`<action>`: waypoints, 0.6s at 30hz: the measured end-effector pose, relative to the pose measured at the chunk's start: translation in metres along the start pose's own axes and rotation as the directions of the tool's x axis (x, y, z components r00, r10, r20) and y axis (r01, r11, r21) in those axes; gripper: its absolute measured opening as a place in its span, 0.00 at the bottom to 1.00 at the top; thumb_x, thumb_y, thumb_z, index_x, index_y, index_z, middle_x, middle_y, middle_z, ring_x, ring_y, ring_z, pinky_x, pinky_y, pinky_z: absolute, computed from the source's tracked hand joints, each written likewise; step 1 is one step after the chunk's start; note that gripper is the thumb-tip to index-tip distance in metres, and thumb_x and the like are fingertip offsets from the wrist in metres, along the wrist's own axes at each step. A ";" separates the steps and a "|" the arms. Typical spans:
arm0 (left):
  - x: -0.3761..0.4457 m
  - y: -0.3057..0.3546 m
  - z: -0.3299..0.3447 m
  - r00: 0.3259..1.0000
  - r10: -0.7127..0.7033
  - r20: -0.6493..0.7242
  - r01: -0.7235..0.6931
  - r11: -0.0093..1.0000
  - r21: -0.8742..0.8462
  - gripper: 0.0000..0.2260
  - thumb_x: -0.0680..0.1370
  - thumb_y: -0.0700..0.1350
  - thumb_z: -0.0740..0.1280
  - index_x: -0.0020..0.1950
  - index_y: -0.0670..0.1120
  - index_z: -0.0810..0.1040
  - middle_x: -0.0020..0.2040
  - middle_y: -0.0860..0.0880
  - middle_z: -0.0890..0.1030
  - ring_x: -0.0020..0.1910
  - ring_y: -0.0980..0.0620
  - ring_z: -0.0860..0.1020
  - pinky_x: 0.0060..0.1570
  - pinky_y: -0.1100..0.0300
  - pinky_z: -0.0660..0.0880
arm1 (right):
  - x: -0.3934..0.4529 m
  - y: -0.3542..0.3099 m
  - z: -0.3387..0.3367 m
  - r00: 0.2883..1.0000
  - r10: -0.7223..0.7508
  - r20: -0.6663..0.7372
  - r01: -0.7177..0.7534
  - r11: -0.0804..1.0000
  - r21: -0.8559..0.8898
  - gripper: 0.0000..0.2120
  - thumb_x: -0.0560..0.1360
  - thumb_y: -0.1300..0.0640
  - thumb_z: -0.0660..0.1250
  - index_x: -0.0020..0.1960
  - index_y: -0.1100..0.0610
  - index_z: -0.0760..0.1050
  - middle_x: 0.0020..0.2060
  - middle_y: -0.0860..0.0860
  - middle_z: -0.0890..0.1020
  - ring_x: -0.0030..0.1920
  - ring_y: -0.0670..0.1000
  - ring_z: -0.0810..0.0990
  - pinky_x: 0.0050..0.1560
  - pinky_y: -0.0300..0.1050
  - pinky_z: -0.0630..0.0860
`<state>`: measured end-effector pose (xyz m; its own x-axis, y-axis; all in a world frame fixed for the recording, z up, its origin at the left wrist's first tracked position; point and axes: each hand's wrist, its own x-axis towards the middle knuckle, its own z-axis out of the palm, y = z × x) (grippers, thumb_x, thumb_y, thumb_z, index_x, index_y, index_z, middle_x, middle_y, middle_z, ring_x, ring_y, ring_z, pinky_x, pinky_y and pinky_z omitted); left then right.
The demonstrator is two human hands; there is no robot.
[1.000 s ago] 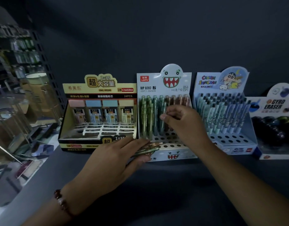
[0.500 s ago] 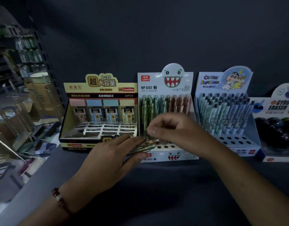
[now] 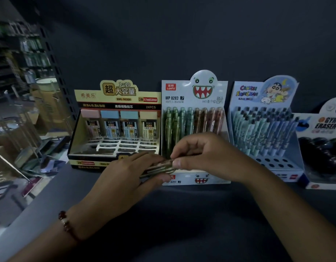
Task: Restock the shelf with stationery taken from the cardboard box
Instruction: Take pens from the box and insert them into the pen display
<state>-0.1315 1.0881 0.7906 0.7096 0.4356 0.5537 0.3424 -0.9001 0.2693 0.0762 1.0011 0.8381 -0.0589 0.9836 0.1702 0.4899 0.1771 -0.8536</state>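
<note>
Mid-restock at frame centre: left hand (image 3: 125, 178) grips a bundle of mechanical pencils (image 3: 159, 167), right hand (image 3: 205, 152) pinches one from it, likely next slotting it upright into the monster display box (image 3: 194, 95) behind.

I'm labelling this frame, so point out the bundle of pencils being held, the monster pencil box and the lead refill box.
pencils (image 3: 159, 167): head view, middle of the bundle between the hands.
monster box (image 3: 204, 87): head view, monster face on its header card.
lead box (image 3: 118, 99): head view, yellow header card.
</note>
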 end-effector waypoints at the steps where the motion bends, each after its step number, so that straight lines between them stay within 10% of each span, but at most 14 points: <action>1: 0.000 0.000 0.000 1.000 -0.018 -0.011 0.018 1.000 -0.001 0.20 0.77 0.69 0.57 0.59 0.59 0.74 0.44 0.69 0.73 0.41 0.67 0.74 0.34 0.74 0.69 | -0.001 -0.001 -0.002 1.000 -0.004 -0.028 0.005 1.000 0.024 0.04 0.73 0.60 0.73 0.47 0.55 0.82 0.40 0.49 0.85 0.40 0.44 0.83 0.42 0.36 0.79; 18: -0.003 -0.005 0.000 0.993 -0.111 -0.026 0.109 0.991 -0.072 0.17 0.77 0.64 0.59 0.54 0.56 0.78 0.37 0.60 0.79 0.34 0.62 0.76 0.31 0.69 0.67 | 0.004 0.005 -0.030 0.869 0.074 -0.489 0.082 0.953 0.290 0.06 0.76 0.61 0.69 0.45 0.53 0.83 0.34 0.50 0.82 0.36 0.49 0.79 0.40 0.48 0.76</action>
<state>-0.1353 1.0913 0.7871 0.6509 0.5329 0.5407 0.3722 -0.8448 0.3845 0.1046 1.0052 0.8492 0.4103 0.8519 0.3254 0.2097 0.2592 -0.9428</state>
